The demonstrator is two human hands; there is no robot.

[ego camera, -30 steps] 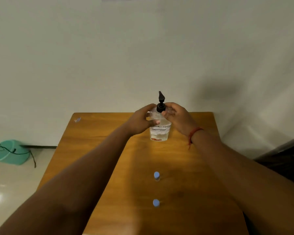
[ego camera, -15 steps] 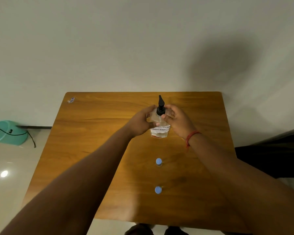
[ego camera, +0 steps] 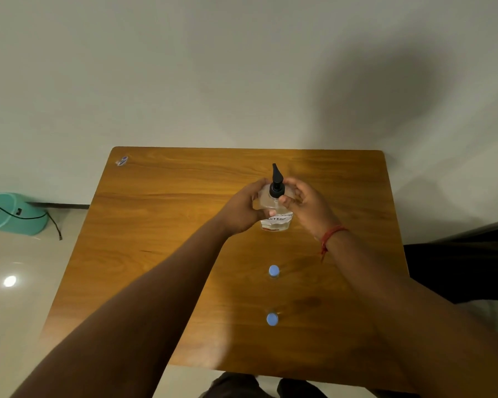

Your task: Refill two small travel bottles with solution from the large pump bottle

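Note:
A clear large pump bottle (ego camera: 276, 224) with a black pump head (ego camera: 276, 182) and a white label stands upright near the middle of the wooden table (ego camera: 161, 225). My left hand (ego camera: 242, 209) grips the bottle's left side. My right hand (ego camera: 306, 205) holds its right shoulder, thumb and fingers at the black collar. Two small travel bottles with blue caps stand closer to me in a line: the far one (ego camera: 274, 270) and the near one (ego camera: 272, 319). Both are capped and untouched.
A small sticker (ego camera: 121, 161) lies at the table's far left corner. A teal bucket (ego camera: 13, 214) with a black cable sits on the floor at the left. The wall runs right behind the table. My shoes (ego camera: 259, 386) show below the front edge.
The view has pulled back and tilted down, so more of the table shows. Both hands stay on the pump bottle, which remains in place.

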